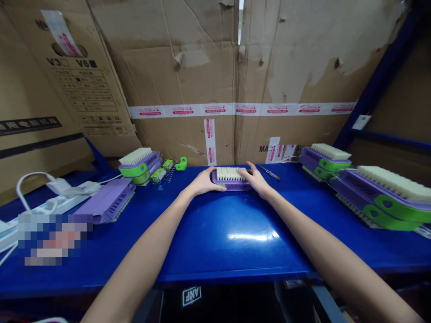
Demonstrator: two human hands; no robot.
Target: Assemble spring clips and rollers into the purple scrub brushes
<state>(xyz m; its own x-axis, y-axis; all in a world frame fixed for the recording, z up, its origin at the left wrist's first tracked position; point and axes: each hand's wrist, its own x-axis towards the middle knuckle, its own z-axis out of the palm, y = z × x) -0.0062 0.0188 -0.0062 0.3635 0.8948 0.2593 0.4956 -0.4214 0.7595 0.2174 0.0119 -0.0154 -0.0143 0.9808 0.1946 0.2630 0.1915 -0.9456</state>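
In the middle of the blue table lies a purple, vented brush-like unit (232, 183) with cream bristles facing up and a bit of green at its left end. My left hand (203, 181) grips that end, thumb along the near side and fingers behind. At the opposite end, my right hand (258, 181) clasps the unit, one finger on top of the bristles and another raised. The parts of the unit under both hands are hidden. A slim screwdriver (270, 173) lies just beyond my right hand.
Stacked purple-green units stand at left (140, 166) and right (387, 197). Near the left stack are springs (170, 172) and a green bracket (182, 163). A power strip (43, 211) lies beside a bristles-down unit (107, 199). Cardboard (188, 80) walls the back.
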